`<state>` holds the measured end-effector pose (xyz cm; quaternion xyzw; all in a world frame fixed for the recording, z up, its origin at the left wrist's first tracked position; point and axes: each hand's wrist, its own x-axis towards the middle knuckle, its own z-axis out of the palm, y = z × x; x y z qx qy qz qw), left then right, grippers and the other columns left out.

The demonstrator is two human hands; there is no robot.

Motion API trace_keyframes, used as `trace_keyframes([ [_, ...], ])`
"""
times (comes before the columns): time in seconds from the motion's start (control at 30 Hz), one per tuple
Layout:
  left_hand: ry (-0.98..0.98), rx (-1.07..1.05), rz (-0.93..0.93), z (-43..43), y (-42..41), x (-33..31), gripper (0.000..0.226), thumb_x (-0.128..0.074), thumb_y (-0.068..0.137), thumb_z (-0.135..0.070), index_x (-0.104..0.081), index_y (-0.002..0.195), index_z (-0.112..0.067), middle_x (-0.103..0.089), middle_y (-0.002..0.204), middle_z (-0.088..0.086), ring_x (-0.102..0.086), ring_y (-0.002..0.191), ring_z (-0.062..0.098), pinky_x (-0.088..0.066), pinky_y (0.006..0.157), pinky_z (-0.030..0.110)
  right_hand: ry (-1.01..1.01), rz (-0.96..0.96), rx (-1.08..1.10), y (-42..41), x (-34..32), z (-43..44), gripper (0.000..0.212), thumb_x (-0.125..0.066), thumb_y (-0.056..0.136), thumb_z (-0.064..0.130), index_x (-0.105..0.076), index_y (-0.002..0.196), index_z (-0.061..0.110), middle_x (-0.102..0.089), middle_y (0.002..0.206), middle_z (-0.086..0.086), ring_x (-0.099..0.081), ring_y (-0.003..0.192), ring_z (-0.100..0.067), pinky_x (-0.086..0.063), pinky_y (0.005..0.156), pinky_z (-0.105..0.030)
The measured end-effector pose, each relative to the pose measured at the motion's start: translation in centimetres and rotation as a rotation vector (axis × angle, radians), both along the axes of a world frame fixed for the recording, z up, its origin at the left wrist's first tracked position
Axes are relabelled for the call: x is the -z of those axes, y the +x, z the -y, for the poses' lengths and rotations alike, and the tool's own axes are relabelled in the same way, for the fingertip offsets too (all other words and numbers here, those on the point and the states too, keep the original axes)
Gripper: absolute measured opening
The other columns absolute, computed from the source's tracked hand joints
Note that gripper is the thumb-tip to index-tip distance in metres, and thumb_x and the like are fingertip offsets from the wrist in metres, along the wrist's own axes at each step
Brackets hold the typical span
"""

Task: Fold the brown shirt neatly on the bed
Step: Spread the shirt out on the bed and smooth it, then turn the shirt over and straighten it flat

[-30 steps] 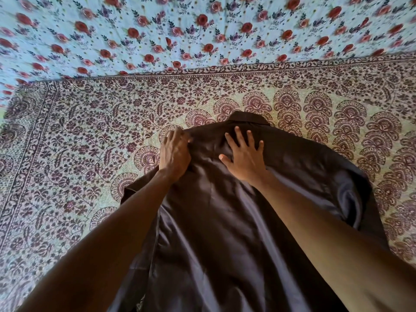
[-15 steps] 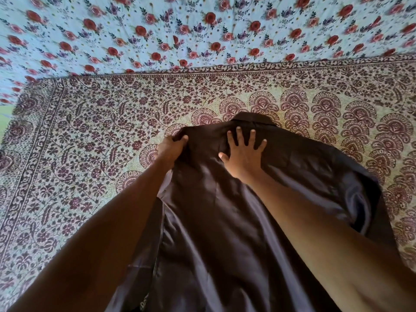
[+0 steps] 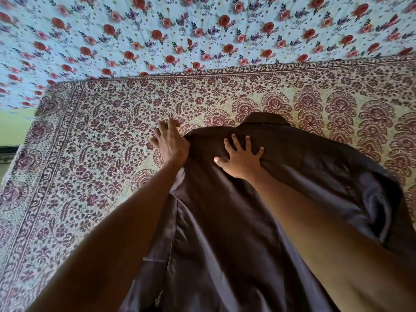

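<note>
The brown shirt [image 3: 225, 221] lies back-up on the bed, collar [image 3: 265, 119] pointing away from me. Its left side is folded in, leaving a straight edge down the left. My left hand [image 3: 171, 143] rests at the shirt's upper left corner, fingers spread, partly on the bedspread and partly against the folded edge. My right hand [image 3: 240, 157] lies flat with fingers apart on the upper back just below the collar, pressing the cloth down. The right sleeve [image 3: 371, 199] still spreads out to the right, rumpled.
A maroon-and-cream patterned bedspread [image 3: 101, 165] covers the bed under the shirt. Beyond it lies a light blue sheet with red flowers [image 3: 202, 30]. The bed's left edge and a green wall [image 3: 13, 127] show at far left.
The shirt's left shoulder and sleeve have been folded inward. My left hand went from clutching the shoulder to lying spread at the new edge. My right hand has stayed pressed below the collar.
</note>
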<state>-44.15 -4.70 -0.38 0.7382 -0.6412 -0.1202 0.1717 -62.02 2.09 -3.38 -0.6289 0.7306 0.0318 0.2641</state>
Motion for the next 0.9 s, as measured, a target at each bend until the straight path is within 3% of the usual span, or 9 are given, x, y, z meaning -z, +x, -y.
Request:
trace_keyframes([
  [0.07,-0.078,0.045,0.012,-3.1,-0.3,-0.2,0.039,-0.062,0.075,-0.006,-0.052,0.108,-0.025,-0.047,0.120,0.005,-0.040,0.114,0.024,-0.029,0.101,0.043,-0.127,0.006,0.032,0.1,-0.5,-1.3,0.067,-0.040,0.092,0.056,-0.024,0.150,0.026,-0.011,0.161,0.003,-0.004,0.148,-0.034,-0.008,0.109,-0.069],
  [0.13,-0.082,0.153,0.004,-7.4,-0.1,-0.3,0.030,-0.062,0.077,-0.010,-0.056,0.101,-0.026,-0.049,0.114,0.003,-0.043,0.110,0.026,-0.030,0.098,0.042,-0.344,-0.032,0.069,0.9,-1.2,-4.2,0.052,-0.053,0.091,0.037,-0.045,0.139,0.018,-0.040,0.150,-0.005,-0.031,0.138,-0.034,-0.028,0.107,-0.062],
  [0.2,-0.035,0.214,-0.011,-12.5,1.2,-0.4,0.025,-0.062,0.077,-0.012,-0.059,0.098,-0.026,-0.052,0.109,0.002,-0.047,0.105,0.026,-0.035,0.091,0.041,-0.520,-0.064,0.075,2.2,-1.8,-8.1,0.038,-0.065,0.083,0.025,-0.061,0.119,0.015,-0.061,0.126,-0.006,-0.052,0.118,-0.033,-0.044,0.093,-0.050],
  [0.27,0.004,0.239,-0.008,-17.3,3.1,-0.2,0.023,-0.060,0.079,-0.014,-0.060,0.098,-0.026,-0.055,0.106,0.001,-0.051,0.098,0.026,-0.041,0.083,0.042,-0.566,-0.035,0.076,3.6,-2.3,-12.6,0.027,-0.069,0.078,0.019,-0.065,0.104,0.018,-0.065,0.107,-0.002,-0.057,0.101,-0.030,-0.048,0.079,-0.043],
  [0.47,0.078,0.369,0.120,-29.6,10.8,1.1,0.018,-0.045,0.086,-0.026,-0.057,0.098,-0.023,-0.054,0.098,0.002,-0.054,0.086,0.030,-0.044,0.075,0.043,-0.460,0.134,0.117,9.8,-1.9,-25.3,0.014,-0.061,0.081,0.021,-0.064,0.095,0.024,-0.062,0.091,0.003,-0.056,0.086,-0.026,-0.048,0.071,-0.039],
  [0.57,0.077,0.390,0.207,-34.3,14.3,1.7,0.020,-0.052,0.091,-0.030,-0.057,0.109,-0.025,-0.051,0.114,0.001,-0.051,0.098,0.029,-0.040,0.084,0.045,-0.391,0.219,0.188,13.6,-1.7,-30.7,0.009,-0.061,0.083,0.022,-0.065,0.092,0.024,-0.063,0.086,0.003,-0.060,0.081,-0.024,-0.051,0.067,-0.038],
  [0.67,0.139,0.188,0.179,-37.1,16.7,1.9,0.046,-0.064,0.085,-0.037,-0.050,0.126,-0.023,-0.043,0.131,0.010,-0.043,0.112,0.032,-0.038,0.092,0.050,-0.358,0.247,0.234,17.2,-1.6,-34.9,0.006,-0.066,0.083,0.021,-0.066,0.088,0.024,-0.063,0.080,0.004,-0.061,0.076,-0.021,-0.051,0.065,-0.035],
  [0.8,0.169,0.195,-0.191,-37.4,19.7,0.8,0.070,-0.060,0.071,0.006,-0.045,0.135,-0.016,-0.047,0.117,0.017,-0.053,0.091,0.031,-0.043,0.063,0.032,-0.203,0.265,0.352,21.9,-1.6,-39.5,0.014,-0.059,0.089,0.034,-0.066,0.098,0.026,-0.066,0.091,0.005,-0.064,0.080,-0.020,-0.053,0.067,-0.036],
  [0.9,0.077,0.294,0.013,-34.8,23.7,0.0,0.076,-0.062,0.068,0.013,-0.043,0.134,-0.019,-0.049,0.119,0.021,-0.052,0.097,0.036,-0.047,0.073,0.040,-0.068,0.202,0.359,25.2,-2.3,-42.6,0.026,-0.056,0.090,0.043,-0.063,0.110,0.028,-0.068,0.101,0.005,-0.066,0.092,-0.018,-0.052,0.072,-0.034],
])
